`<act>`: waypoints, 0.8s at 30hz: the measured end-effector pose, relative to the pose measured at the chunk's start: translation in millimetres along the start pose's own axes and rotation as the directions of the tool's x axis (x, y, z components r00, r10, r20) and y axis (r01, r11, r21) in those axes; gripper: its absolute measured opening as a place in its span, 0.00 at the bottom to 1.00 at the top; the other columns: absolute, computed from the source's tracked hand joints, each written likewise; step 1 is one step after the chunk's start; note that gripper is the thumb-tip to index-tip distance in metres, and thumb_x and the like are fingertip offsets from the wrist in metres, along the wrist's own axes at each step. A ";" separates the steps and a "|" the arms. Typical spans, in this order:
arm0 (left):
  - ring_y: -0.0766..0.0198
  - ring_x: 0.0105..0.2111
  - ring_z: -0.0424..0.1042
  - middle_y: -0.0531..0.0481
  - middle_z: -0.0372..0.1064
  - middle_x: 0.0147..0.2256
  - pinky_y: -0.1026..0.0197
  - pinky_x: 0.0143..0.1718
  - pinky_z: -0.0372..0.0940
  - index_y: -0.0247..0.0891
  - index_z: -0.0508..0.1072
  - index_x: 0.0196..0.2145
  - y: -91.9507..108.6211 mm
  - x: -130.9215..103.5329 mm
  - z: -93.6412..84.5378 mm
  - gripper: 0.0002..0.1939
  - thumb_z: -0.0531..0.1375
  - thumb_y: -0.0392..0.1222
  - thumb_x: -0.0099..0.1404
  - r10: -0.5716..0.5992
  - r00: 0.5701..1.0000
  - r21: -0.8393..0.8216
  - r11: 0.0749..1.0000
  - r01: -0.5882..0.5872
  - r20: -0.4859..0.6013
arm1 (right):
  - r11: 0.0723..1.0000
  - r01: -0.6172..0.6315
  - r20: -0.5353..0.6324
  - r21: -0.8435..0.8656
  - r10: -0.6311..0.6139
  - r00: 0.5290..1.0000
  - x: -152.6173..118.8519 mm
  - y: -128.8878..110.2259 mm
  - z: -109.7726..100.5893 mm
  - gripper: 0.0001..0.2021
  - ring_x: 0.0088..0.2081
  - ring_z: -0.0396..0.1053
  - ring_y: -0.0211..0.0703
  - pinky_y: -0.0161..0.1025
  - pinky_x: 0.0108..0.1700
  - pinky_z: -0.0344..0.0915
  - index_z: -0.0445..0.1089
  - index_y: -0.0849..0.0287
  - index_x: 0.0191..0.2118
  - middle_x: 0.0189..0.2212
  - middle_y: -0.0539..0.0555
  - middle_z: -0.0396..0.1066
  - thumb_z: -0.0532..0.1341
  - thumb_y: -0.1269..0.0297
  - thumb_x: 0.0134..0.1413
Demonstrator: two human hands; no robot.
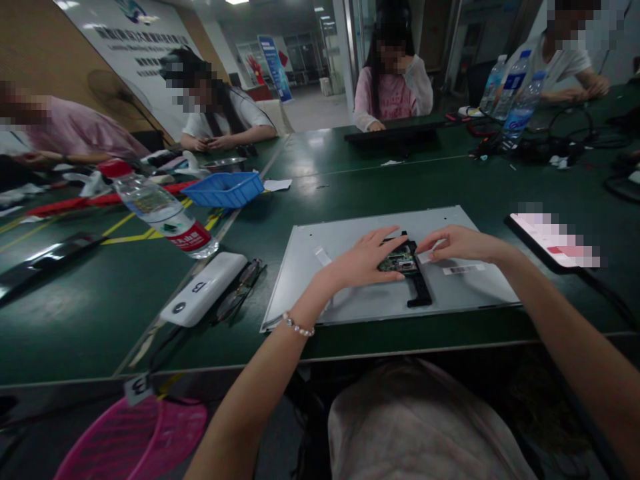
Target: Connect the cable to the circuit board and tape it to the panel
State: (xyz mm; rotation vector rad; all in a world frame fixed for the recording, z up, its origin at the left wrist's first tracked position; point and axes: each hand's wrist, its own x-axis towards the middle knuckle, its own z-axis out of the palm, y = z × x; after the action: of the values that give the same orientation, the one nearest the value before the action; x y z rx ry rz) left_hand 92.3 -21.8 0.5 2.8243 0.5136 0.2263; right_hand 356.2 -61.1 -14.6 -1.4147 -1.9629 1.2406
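A flat grey-white panel (pixel 350 303) lies on the green table in front of me. On it rests a black bracket (pixel 420 291) with a small green circuit board (pixel 397 262) at its upper left. My left hand (pixel 367 259) spreads its fingers over and around the board, fingertips touching its edges or the bracket. To the right of the bracket is my right hand (pixel 453 243), its thumb and fingers closed on a small whitish piece beside the bracket. A barcode label (pixel 463 270) sits on the panel below that hand.
Left of the panel are glasses (pixel 241 290), a white power bank (pixel 205 288), a water bottle (pixel 165 213) and a blue tray (pixel 225 190). A phone (pixel 550 243) with a cable lies right. A pink basket (pixel 135 440) stands below the table edge. Several people sit opposite.
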 end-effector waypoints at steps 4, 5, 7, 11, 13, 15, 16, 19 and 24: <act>0.52 0.61 0.52 0.39 0.52 0.60 0.48 0.60 0.50 0.41 0.55 0.62 11.3 7.6 8.8 0.29 0.54 0.52 0.68 0.122 0.992 0.070 0.990 -0.120 -0.025 | 0.998 -0.054 0.006 0.042 0.054 0.999 0.9 3.1 -0.2 0.18 0.38 0.73 0.45 0.41 0.42 0.70 0.74 0.56 0.45 0.37 0.54 0.76 0.62 0.64 0.45; 0.52 0.59 0.54 0.39 0.54 0.59 0.49 0.59 0.51 0.40 0.56 0.61 12.6 8.3 10.2 0.27 0.54 0.51 0.68 0.135 0.991 0.091 0.987 -0.132 -0.026 | 0.996 -0.063 0.013 0.067 0.063 0.998 0.7 2.4 -0.2 0.18 0.37 0.73 0.45 0.41 0.40 0.70 0.74 0.57 0.46 0.36 0.54 0.76 0.62 0.65 0.45; 0.53 0.56 0.58 0.38 0.57 0.56 0.50 0.57 0.54 0.39 0.58 0.60 13.7 8.6 11.1 0.25 0.53 0.49 0.68 0.142 0.990 0.128 0.982 -0.138 -0.022 | 0.992 -0.069 0.024 0.105 0.067 0.997 0.0 0.2 -0.2 0.17 0.36 0.73 0.43 0.40 0.39 0.70 0.74 0.57 0.45 0.35 0.54 0.75 0.61 0.66 0.46; 0.53 0.51 0.61 0.39 0.60 0.52 0.51 0.52 0.58 0.39 0.59 0.59 13.9 7.6 8.8 0.24 0.53 0.48 0.69 0.126 0.992 0.173 0.978 -0.120 -0.021 | 0.990 -0.067 -0.004 0.121 0.068 0.998 -0.9 -3.4 -0.5 0.15 0.37 0.73 0.43 0.39 0.40 0.69 0.75 0.58 0.42 0.34 0.54 0.76 0.63 0.66 0.45; 0.53 0.50 0.62 0.40 0.61 0.51 0.51 0.52 0.58 0.39 0.60 0.59 14.6 7.6 8.6 0.23 0.52 0.48 0.69 0.121 0.992 0.191 0.975 -0.114 -0.024 | 0.990 -0.080 -0.015 0.119 0.082 0.997 -0.9 -3.5 -0.9 0.16 0.37 0.73 0.43 0.39 0.39 0.69 0.74 0.59 0.42 0.34 0.54 0.76 0.63 0.65 0.45; 0.54 0.50 0.62 0.40 0.61 0.51 0.51 0.52 0.57 0.39 0.60 0.58 15.9 8.2 10.4 0.22 0.51 0.46 0.69 0.130 0.991 0.208 0.970 -0.124 -0.018 | 0.988 -0.098 -0.005 0.116 0.099 0.995 -0.6 -2.8 -0.9 0.16 0.35 0.73 0.43 0.39 0.38 0.69 0.74 0.59 0.43 0.35 0.54 0.76 0.64 0.64 0.45; 0.54 0.50 0.62 0.40 0.61 0.50 0.51 0.52 0.57 0.39 0.60 0.58 16.9 8.7 11.9 0.21 0.51 0.46 0.69 0.140 0.990 0.215 0.967 -0.134 -0.011 | 0.988 -0.101 0.000 0.117 0.102 0.995 -0.4 -2.2 -0.6 0.17 0.35 0.73 0.43 0.39 0.37 0.70 0.74 0.59 0.44 0.35 0.54 0.76 0.64 0.64 0.45; 0.54 0.50 0.62 0.41 0.62 0.50 0.52 0.52 0.57 0.39 0.60 0.58 20.0 10.1 17.2 0.21 0.50 0.43 0.69 0.168 0.986 0.240 0.956 -0.167 0.014 | 0.989 -0.085 0.001 0.121 0.086 0.996 0.9 -0.2 1.9 0.17 0.36 0.73 0.43 0.38 0.40 0.70 0.74 0.59 0.44 0.35 0.54 0.77 0.64 0.65 0.45; 0.54 0.50 0.61 0.41 0.61 0.49 0.53 0.53 0.56 0.38 0.61 0.57 24.3 10.8 21.7 0.20 0.50 0.40 0.68 0.153 0.988 0.283 0.947 -0.151 0.013 | 0.996 -0.008 0.023 0.088 0.006 1.000 4.5 3.0 9.0 0.16 0.38 0.74 0.43 0.38 0.42 0.69 0.74 0.60 0.43 0.36 0.54 0.77 0.64 0.66 0.44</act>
State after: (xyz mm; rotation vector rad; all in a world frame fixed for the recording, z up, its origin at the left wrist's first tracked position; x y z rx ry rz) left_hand 114.4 -44.8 -12.2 3.1485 0.3539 0.2104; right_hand 349.3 -60.5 -22.4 -1.3713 -1.8949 1.3351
